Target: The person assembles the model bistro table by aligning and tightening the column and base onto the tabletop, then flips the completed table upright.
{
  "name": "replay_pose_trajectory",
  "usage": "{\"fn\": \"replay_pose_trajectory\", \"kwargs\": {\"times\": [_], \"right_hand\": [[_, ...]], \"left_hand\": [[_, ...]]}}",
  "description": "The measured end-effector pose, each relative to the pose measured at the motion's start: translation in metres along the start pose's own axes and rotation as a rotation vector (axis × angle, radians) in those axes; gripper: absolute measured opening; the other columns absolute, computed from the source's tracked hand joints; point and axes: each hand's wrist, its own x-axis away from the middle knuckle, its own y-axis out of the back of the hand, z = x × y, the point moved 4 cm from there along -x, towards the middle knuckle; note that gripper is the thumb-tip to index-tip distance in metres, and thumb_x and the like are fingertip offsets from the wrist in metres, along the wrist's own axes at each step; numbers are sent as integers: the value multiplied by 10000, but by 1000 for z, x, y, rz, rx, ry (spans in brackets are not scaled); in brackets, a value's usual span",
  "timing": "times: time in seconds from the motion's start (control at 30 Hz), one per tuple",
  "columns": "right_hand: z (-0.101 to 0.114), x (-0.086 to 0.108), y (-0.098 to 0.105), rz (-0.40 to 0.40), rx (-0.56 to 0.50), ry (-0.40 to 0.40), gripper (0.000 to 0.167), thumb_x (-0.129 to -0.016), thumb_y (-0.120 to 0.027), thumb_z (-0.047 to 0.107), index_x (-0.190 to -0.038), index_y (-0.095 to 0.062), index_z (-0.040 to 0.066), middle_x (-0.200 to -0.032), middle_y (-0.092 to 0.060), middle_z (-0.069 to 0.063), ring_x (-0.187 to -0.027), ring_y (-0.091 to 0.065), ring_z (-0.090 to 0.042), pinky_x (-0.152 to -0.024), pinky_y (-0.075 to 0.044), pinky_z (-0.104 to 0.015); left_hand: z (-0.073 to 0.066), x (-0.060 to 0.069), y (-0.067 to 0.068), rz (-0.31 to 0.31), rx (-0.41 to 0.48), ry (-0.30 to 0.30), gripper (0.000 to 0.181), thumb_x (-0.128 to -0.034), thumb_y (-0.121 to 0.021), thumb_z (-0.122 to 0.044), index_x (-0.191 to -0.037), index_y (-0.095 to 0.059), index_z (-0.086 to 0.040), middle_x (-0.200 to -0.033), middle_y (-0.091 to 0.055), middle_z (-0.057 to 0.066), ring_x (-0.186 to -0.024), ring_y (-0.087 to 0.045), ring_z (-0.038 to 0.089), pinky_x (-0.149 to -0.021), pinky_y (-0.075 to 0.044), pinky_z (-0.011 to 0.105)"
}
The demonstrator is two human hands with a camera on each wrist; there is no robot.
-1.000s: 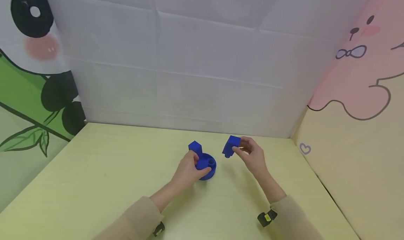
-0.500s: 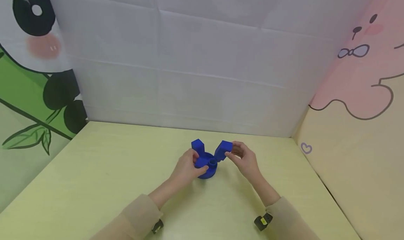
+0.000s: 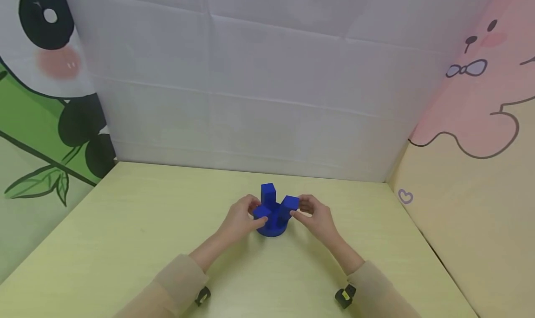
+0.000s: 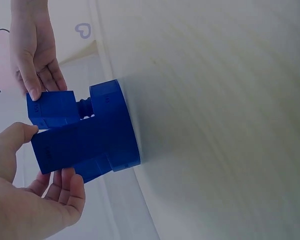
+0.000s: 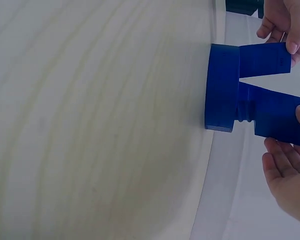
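Note:
A round blue base (image 3: 271,232) rests on the table with blue blocks on it. One block (image 3: 268,195) stands upright at its back. My left hand (image 3: 236,221) pinches the left block (image 3: 261,211) between thumb and fingers; its lower end sits at the base. With thumb and fingertips, my right hand (image 3: 318,219) holds the right block (image 3: 288,206), which leans slightly outward. A ridged, screw-like stud (image 5: 245,110) shows between that block and the base in the right wrist view. How deep the stud sits is hidden.
The pale wooden table (image 3: 167,216) runs back to a white cloth wall (image 3: 267,100). A panda panel (image 3: 46,100) flanks the left side and a pink cartoon panel (image 3: 472,100) the right. Black wrist devices (image 3: 345,296) hang below the sleeves.
My right hand has brought its block left and down from the air onto the base. The base and its blocks have turned a little, bringing the back block toward the middle.

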Motion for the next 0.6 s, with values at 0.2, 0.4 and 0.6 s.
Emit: {"fn": "replay_pose_trajectory", "kwargs": {"times": [0.2, 0.4, 0.6], "right_hand": [[-7, 1, -5, 22, 41, 4, 381, -772, -785, 171, -1086, -594, 71, -1006, -697, -78, -961, -662, -220, -882, -513, -364], [-6, 2, -8, 42, 156, 2, 335, -779, -779, 175, -1012, -553, 93, -965, -701, -53, -929, -673, -224, -849, -524, -375], [-7, 3, -8, 42, 220, -65, 344, -779, -779, 234, -918, -514, 65, -890, -684, -51, -865, -670, -199, -742, -536, -358]], "left_hand": [[4, -5, 4, -4, 12, -21, 330, -775, -775, -191, -1028, -589, -90, -936, -616, 15, -869, -566, 199, -717, -499, 302], [8, -11, 6, 8, -17, -39, 354, -772, -779, -187, -1055, -596, -79, -959, -624, 24, -864, -568, 178, -715, -499, 297], [6, -14, 4, 28, -134, -28, 370, -764, -784, -253, -1017, -633, -31, -874, -640, 39, -794, -569, 180, -704, -496, 296]]}}
